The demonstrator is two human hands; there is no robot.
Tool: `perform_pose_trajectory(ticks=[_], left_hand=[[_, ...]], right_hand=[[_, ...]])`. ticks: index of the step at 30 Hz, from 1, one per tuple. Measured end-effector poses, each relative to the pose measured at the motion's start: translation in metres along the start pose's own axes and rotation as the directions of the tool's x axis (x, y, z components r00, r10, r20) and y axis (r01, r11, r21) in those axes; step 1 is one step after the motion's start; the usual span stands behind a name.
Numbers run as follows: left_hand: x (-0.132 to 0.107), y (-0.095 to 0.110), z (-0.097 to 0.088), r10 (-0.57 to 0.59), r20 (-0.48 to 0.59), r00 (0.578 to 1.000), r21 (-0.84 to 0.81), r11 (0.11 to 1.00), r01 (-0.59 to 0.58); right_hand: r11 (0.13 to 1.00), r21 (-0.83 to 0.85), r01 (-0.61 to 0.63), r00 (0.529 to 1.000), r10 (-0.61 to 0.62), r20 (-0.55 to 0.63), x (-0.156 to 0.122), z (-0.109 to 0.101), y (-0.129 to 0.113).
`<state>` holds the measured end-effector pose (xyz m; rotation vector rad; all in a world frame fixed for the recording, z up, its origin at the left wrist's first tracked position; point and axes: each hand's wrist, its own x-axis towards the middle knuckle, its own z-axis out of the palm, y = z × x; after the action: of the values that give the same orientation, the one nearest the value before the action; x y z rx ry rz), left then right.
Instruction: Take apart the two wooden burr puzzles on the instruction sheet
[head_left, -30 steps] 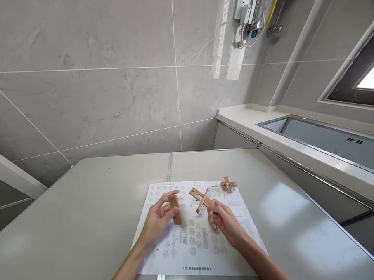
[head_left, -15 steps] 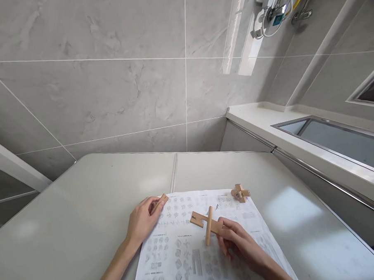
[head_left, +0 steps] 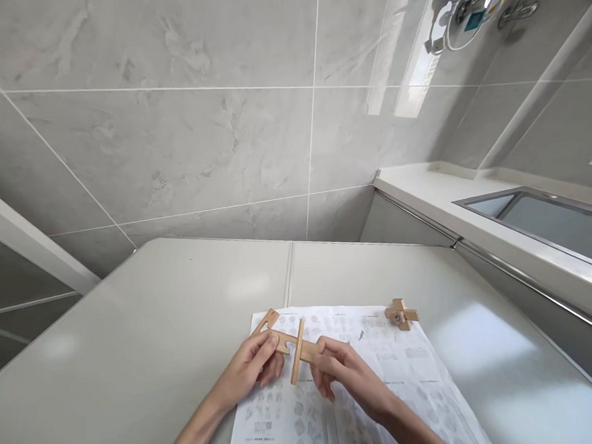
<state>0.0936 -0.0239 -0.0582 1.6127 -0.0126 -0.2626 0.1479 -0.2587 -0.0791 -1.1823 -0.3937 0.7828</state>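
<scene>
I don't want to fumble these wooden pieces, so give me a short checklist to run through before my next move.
1. Right hand gripping the near plank at one end: ok.
2. Left hand on the plank's other end: ok, thumb on top.
3. Wooden stick crossing the plank between both hands: ok; how tightly it sits, cannot tell.
4. Second notched plank beyond the left hand, held or resting: cannot tell.
5. Cross-shaped block apart from both hands: ok, at the sheet's far right corner.
6. Printed sheet readable: cannot tell, print too small here.
</scene>
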Motion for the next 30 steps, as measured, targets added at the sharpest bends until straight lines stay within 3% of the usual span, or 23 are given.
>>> perform_pose_trajectory(ticks=[4, 7, 9, 15, 20, 30], left_hand=[[-0.002, -0.004, 0.001, -0.013, 0.018, 1.0, -0.031, 0.999, 0.013], [-0.004, -0.007, 0.0, -0.03, 0.045, 0.999, -0.041, 0.999, 0.032], [-0.004, -0.009, 0.0, -0.044, 0.065, 0.997, -0.044, 0.998, 0.047], [-0.003, -0.011, 0.0, -0.066, 0.081, 0.995, -0.061, 0.996, 0.071], [-0.003, -0.014, 0.0, -0.081, 0.05, 0.996, -0.087, 0.993, 0.085], [-0.003, -0.016, 0.004, -0.098, 0.006, 0.995, -0.145, 0.985, 0.098]], right_hand=[[0.996, 0.087, 0.033, 0.991, -0.044, 0.124, 0.001, 0.001, 0.004], [0.988, 0.151, 0.031, 0.953, -0.074, 0.293, -0.001, 0.0, 0.007], [0.986, 0.162, 0.033, 0.939, -0.086, 0.334, -0.002, 0.0, 0.009], [0.981, 0.178, 0.073, 0.958, -0.119, 0.26, 0.0, 0.004, 0.017], [0.984, 0.174, 0.035, 0.985, -0.063, 0.159, -0.002, 0.002, 0.029], [0.983, 0.174, 0.049, 0.998, -0.055, 0.028, -0.004, 0.015, 0.022]])
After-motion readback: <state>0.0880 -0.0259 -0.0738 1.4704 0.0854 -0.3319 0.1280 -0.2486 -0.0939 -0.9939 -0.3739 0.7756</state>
